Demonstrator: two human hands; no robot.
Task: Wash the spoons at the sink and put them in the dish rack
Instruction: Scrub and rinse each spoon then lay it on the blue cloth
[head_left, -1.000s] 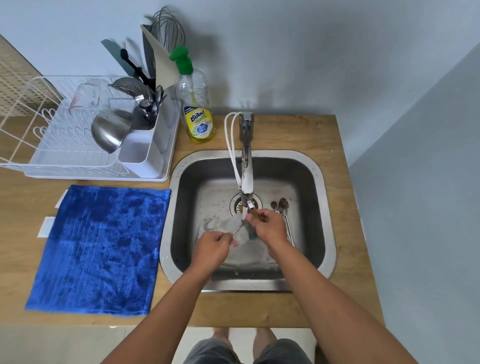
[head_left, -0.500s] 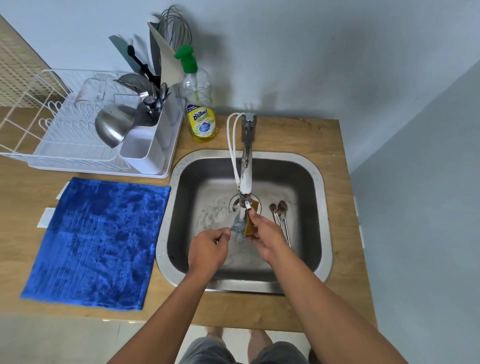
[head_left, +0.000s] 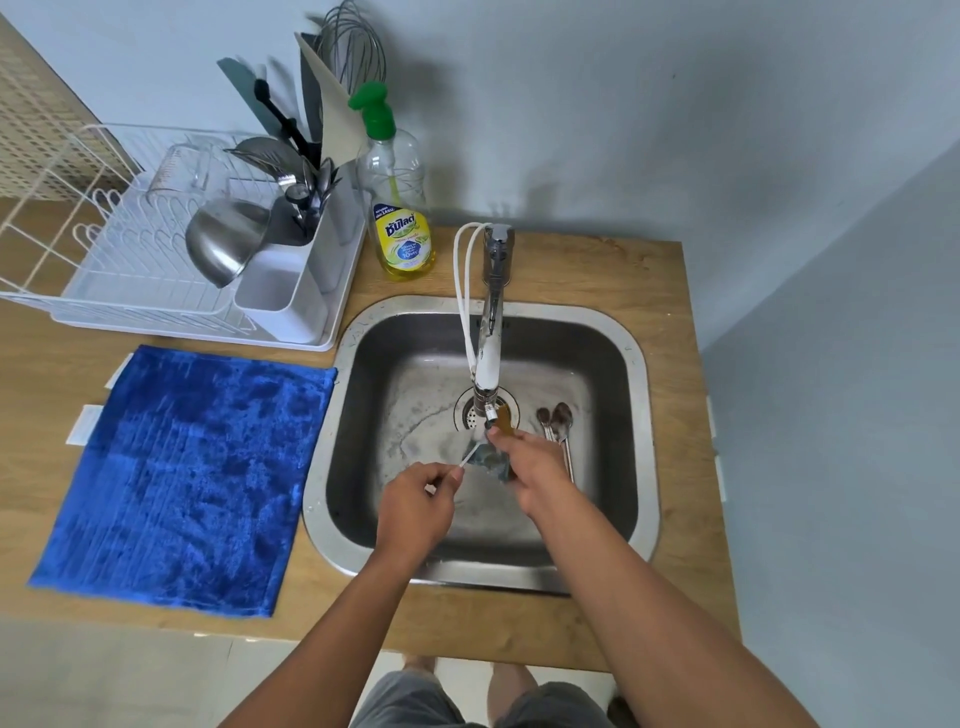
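We see the L hand (head_left: 415, 501) pinching a spoon (head_left: 470, 456) by the handle end, over the sink (head_left: 641, 415) centre, under the faucet (head_left: 491, 332). Long axis runs diagonal; the bowl end points to the far right, hidden by a sponge (head_left: 496, 457) gripped in the R hand (head_left: 530, 467). Two more spoons (head_left: 558, 431) lie near the right wall, bowls toward the back edge. Dish rack (head_left: 130, 260) sits at the countertop's far-left corner.

A deep blue cloth (head_left: 176, 478), a white dish rack (head_left: 130, 291), a yellow soap bottle (head_left: 402, 239) capped green.
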